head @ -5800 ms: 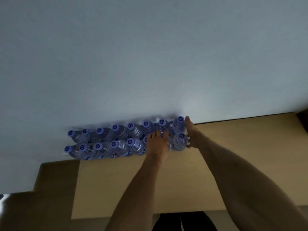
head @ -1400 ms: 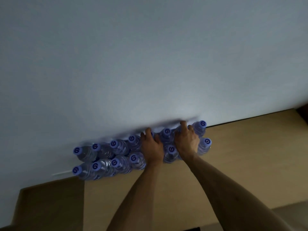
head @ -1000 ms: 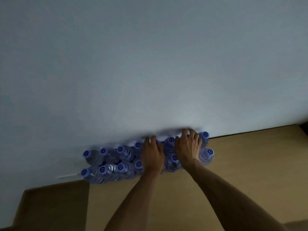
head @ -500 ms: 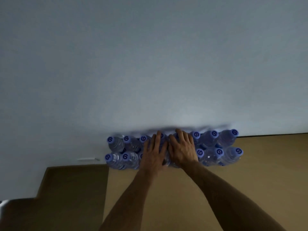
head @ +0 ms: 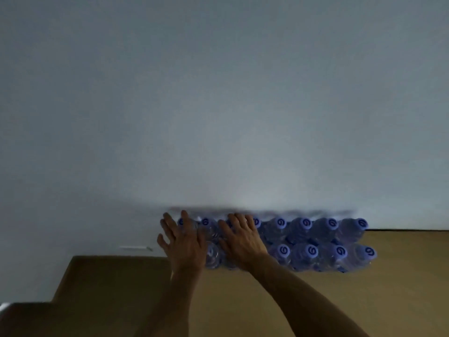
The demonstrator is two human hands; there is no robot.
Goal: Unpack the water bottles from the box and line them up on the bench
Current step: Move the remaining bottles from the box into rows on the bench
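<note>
Several clear water bottles (head: 306,242) with blue caps stand in two rows on the tan bench (head: 364,300), tight against the pale wall. My left hand (head: 182,242) lies flat with spread, straight fingers over the bottles at the left end of the rows. My right hand (head: 240,239) rests flat on the bottle tops just to its right, fingers straight. The bottles beneath both hands are mostly hidden. No box is in view.
The pale wall (head: 218,105) fills the upper frame, right behind the bottles. Left of the bench, a darker brown stepped surface (head: 102,283) drops lower. Bare bench top stretches to the right and toward me.
Both hands have slid left along the bottle tops, from the right part of the rows to the left end. My view has swung left, so the rows now sit further right.
</note>
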